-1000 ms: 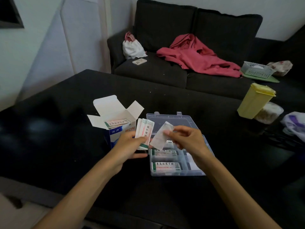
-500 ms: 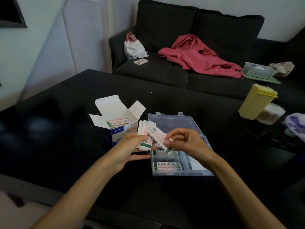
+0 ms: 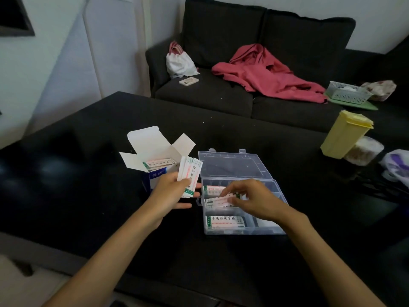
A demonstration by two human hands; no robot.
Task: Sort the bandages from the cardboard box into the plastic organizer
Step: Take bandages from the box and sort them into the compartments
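Observation:
The open cardboard box [image 3: 155, 151] stands on the black table [image 3: 88, 162], with more bandages visible inside it. Just right of it lies the clear plastic organizer [image 3: 276, 229], lid flipped back. My left hand [image 3: 170, 193] grips a fanned stack of bandages [image 3: 190, 176] between box and organizer. My right hand [image 3: 254, 200] is down in the organizer's middle left compartment, pinching a single bandage [image 3: 221, 201] there. Other bandages lie in the compartments above and below it.
A yellow lidded container [image 3: 345, 134] and a round clear tub [image 3: 363, 150] stand at the table's right, next to a purple-white bag [image 3: 398, 167]. Behind the table is a dark sofa [image 3: 221, 96] with a red garment, a white bag, a phone and a basket.
My right hand has carried one bandage from beside the stack down into the organizer's middle left compartment. My left hand keeps the stack in about the same spot.

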